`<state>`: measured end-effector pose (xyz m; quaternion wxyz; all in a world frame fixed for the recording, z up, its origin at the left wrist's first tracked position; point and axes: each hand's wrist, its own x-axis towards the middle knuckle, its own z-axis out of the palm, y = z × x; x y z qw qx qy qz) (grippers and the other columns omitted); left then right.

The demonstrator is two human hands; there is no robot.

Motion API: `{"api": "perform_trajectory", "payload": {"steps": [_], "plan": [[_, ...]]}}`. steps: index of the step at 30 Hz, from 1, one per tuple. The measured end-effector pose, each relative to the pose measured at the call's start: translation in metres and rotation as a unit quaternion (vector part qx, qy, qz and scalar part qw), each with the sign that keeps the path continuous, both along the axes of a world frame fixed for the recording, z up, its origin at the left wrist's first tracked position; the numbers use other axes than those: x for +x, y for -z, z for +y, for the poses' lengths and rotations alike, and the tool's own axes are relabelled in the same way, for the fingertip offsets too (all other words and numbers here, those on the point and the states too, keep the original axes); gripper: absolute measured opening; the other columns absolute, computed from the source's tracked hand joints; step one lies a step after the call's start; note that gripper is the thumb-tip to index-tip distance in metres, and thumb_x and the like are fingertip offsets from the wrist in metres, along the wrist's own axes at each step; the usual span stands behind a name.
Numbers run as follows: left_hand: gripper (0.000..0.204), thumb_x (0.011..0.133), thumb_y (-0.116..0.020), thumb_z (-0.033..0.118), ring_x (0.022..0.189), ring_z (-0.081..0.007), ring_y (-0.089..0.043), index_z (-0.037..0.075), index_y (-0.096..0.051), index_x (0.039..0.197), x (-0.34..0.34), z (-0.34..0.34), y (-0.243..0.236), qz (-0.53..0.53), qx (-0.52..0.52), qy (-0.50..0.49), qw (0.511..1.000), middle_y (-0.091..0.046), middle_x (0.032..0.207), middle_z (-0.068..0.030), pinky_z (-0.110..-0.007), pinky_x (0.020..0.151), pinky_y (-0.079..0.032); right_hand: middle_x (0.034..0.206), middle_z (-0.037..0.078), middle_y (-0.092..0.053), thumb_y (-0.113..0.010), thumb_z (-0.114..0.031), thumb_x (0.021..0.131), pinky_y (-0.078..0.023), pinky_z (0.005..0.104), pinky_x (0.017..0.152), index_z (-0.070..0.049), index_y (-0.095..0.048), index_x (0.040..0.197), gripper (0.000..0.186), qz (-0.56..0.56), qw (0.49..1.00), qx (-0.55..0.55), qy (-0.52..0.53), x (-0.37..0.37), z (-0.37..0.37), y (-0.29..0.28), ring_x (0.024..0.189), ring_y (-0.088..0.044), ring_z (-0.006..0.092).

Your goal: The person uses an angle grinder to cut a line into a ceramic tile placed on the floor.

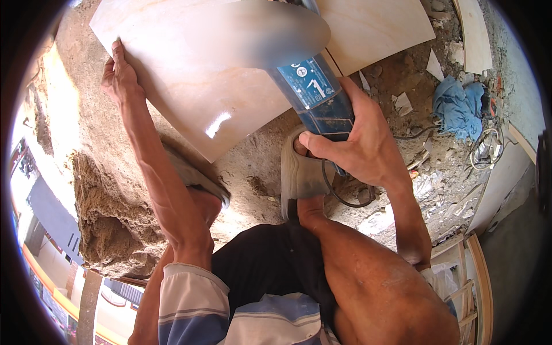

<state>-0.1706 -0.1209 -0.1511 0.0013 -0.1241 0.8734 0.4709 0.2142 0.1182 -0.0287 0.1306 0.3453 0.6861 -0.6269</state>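
Observation:
My right hand (368, 138) is wrapped round the rear body of a blue angle grinder (310, 86), thumb on the near side. The grinder's front end rests over or just above a large glossy cream tile (172, 69); a blurred patch hides its head and disc. At the tile's left edge, my left hand (122, 77) grips the rim, with a finger or thumb on the top face and the others curled at the side. Another cream tile piece (379, 31) lies right of the grinder, with a dark line between the two. A black power cord (351, 202) loops below my right hand.
Sandalled feet (299, 172) stand close to the tile's near edge. Broken tile shards (402, 104) and rubble cover the dirt on the right, beside a crumpled blue cloth (458, 106) and coiled cable (487, 150). A sand heap (112, 224) lies left; a wooden frame (480, 287) stands lower right.

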Motion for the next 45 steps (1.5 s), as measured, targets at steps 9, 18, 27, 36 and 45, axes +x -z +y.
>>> {"api": "perform_trajectory", "payload": {"steps": [9,18,27,36,45], "plan": [[0.042,0.102,-0.086,0.047,0.084,-0.0161,-0.075,0.005,-0.085,0.110,0.001,0.001,-0.001,0.007,0.006,0.005,1.000,-0.084,0.099,-0.0065,-0.034,0.075,-0.065,0.113,0.022,-0.079,-0.091,-0.033,0.083,-0.062,0.0458,0.095,0.002,-0.064,0.139,0.071,-0.004,1.000,0.003,0.000,0.005,-0.001,0.000,0.104,-0.079,0.0345],[0.044,0.101,-0.087,0.048,0.082,-0.0163,-0.075,0.005,-0.085,0.108,0.000,-0.001,-0.002,0.013,-0.003,0.001,1.000,-0.083,0.096,-0.0066,-0.034,0.072,-0.066,0.113,0.023,-0.078,-0.090,-0.033,0.084,-0.062,0.0463,0.095,0.003,-0.064,0.140,0.072,-0.003,1.000,-0.004,0.004,0.001,-0.002,-0.002,0.103,-0.079,0.0352],[0.046,0.101,-0.087,0.048,0.083,-0.0175,-0.075,0.003,-0.085,0.110,-0.001,-0.001,-0.002,0.015,-0.006,0.001,1.000,-0.084,0.098,-0.0078,-0.035,0.073,-0.066,0.110,0.024,-0.080,-0.091,-0.034,0.083,-0.062,0.0467,0.093,0.003,-0.065,0.137,0.071,-0.007,1.000,0.002,0.002,0.010,-0.003,-0.005,0.101,-0.080,0.0361],[0.050,0.100,-0.087,0.050,0.085,-0.0171,-0.076,0.002,-0.085,0.112,-0.003,-0.001,0.000,0.005,-0.014,-0.004,1.000,-0.084,0.099,-0.0071,-0.035,0.075,-0.065,0.103,0.023,-0.080,-0.092,-0.035,0.083,-0.062,0.0455,0.089,0.003,-0.066,0.134,0.069,-0.004,1.000,0.021,0.007,0.012,-0.005,-0.003,0.095,-0.081,0.0361],[0.056,0.097,-0.088,0.055,0.090,-0.0193,-0.077,0.003,-0.085,0.117,-0.003,0.001,-0.003,-0.004,-0.041,-0.018,0.999,-0.085,0.105,-0.0095,-0.035,0.081,-0.066,0.103,0.021,-0.080,-0.091,-0.035,0.083,-0.062,0.0441,0.089,0.003,-0.066,0.135,0.069,-0.011,1.000,-0.002,-0.007,0.016,-0.002,-0.015,0.096,-0.080,0.0331]]}}
